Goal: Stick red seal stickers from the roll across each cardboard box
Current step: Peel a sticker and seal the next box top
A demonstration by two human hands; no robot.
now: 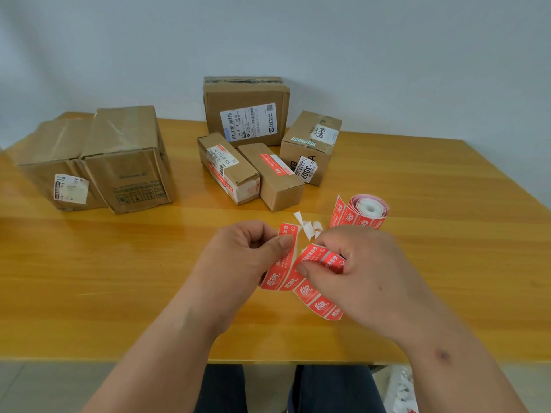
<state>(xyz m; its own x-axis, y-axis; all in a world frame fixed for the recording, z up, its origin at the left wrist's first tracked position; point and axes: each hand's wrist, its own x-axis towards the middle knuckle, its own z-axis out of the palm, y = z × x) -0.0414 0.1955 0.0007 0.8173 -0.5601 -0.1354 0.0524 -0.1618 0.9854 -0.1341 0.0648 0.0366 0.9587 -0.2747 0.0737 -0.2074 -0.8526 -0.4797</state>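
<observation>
1. Left hand (247,257) is closed in a pinch, thumb and curled fingers clamped on one red sticker (286,248) near its top end. Right hand (351,263) is curled too, thumb pressed down on the strip (316,289) of stickers that trails back to the roll (369,208). The two hands are almost touching, with the sticker between them.

2. Looks to me like the peel step: one sticker is being pulled off the strip while the other hand keeps the strip steady. Can't tell if it's fully free of the backing yet.

3. Just past the fingers there are some curly white backing scraps (308,226) on the table (119,278). The roll sits on the table right behind the right hand.

4. Boxes are further back, well apart from the hands. The two long boxes in the middle already show red: left one (229,171) has a seal along its top, right one (275,180) has one across it.

5. No red seal that I can see on the back box (246,114), the right box (310,144), or the two big ones on the left (50,162) (128,156).

6. Next move, I'd guess: get the sticker fully off without it folding onto itself, then carry it to an unsealed box and press it flat across the flap seam.
</observation>
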